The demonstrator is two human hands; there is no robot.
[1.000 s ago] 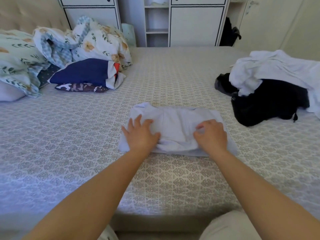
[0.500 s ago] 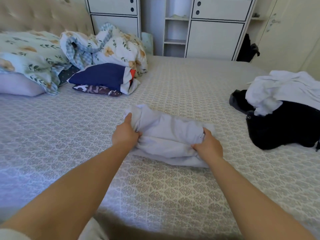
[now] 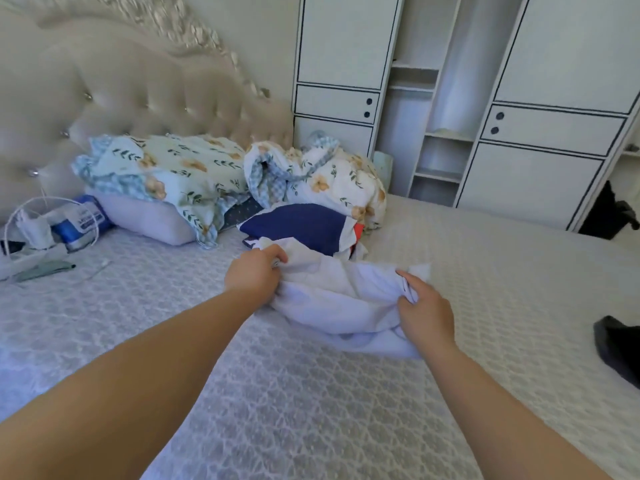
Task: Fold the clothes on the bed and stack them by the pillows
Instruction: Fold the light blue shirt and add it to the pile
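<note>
Head view: both hands, L (image 3: pixel 254 273) & R (image 3: pixel 424 311), grip folded white garment (image 3: pixel 341 294) just short of navy stack (image 3: pixel 299 225) by pillows (image 3: pixel 149 218). Keep it level w/ edges pinched, set square on top.

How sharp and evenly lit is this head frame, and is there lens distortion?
Head view: motion blur smears the headboard carving and the bedspread pattern; wardrobe lines lean, wide-angle distortion; soft daylight, no glare; both hands and the white garment stay readable.
</note>
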